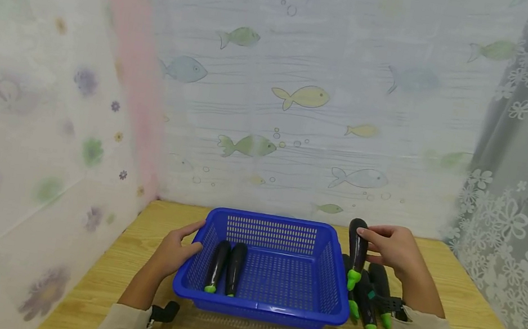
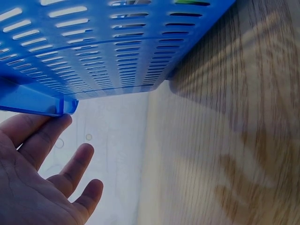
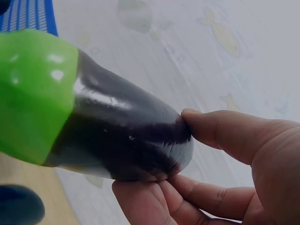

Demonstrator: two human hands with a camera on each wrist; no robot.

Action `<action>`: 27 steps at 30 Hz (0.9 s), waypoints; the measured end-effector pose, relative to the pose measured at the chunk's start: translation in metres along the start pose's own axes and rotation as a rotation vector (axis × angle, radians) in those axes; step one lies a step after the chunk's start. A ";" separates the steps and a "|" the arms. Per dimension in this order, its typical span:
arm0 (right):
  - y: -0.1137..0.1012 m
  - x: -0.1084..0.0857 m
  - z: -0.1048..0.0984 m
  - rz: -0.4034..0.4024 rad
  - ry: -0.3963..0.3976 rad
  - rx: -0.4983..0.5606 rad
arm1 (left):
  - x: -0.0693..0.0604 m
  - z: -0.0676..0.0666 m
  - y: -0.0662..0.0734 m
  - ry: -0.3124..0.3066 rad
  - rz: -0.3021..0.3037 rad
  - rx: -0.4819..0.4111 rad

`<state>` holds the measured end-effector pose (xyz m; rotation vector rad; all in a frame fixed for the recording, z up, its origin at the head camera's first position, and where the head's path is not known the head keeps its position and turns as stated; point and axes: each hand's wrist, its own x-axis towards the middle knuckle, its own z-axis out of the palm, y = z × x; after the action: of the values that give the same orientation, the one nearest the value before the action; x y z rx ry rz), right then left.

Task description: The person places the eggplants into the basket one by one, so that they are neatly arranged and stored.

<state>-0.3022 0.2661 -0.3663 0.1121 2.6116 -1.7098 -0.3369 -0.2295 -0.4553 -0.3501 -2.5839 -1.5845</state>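
Note:
A blue plastic basket (image 1: 268, 308) stands on the table. Two dark eggplants with green stem ends lie side by side in its left part, the left eggplant (image 1: 217, 265) close to the wall. On the basket's left rim, my left hand (image 1: 174, 253) has its thumb on top and fingers underneath; in the left wrist view two fingertips (image 2: 63, 121) touch the rim from below. My right hand (image 1: 396, 251) pinches another eggplant (image 3: 126, 122) by its blunt dark end, green end down, beside the basket's right rim.
Several more eggplants lie on the wooden table right of the basket, below my right hand, one eggplant (image 1: 366, 305) among them partly hidden. A fish-patterned curtain (image 1: 299, 135) hangs behind the table (image 1: 128, 252), with flowered sheets at both sides.

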 end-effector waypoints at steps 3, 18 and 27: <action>-0.006 0.003 0.007 -0.006 -0.011 0.028 | 0.000 -0.001 0.000 -0.003 0.003 0.003; -0.024 0.019 0.036 -0.010 -0.051 0.029 | 0.004 0.001 -0.001 0.000 -0.008 -0.005; -0.030 0.022 0.054 0.001 -0.086 0.022 | 0.003 -0.001 -0.002 -0.001 0.011 0.026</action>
<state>-0.3278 0.2057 -0.3621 0.0396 2.5321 -1.7033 -0.3400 -0.2308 -0.4564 -0.3620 -2.5959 -1.5468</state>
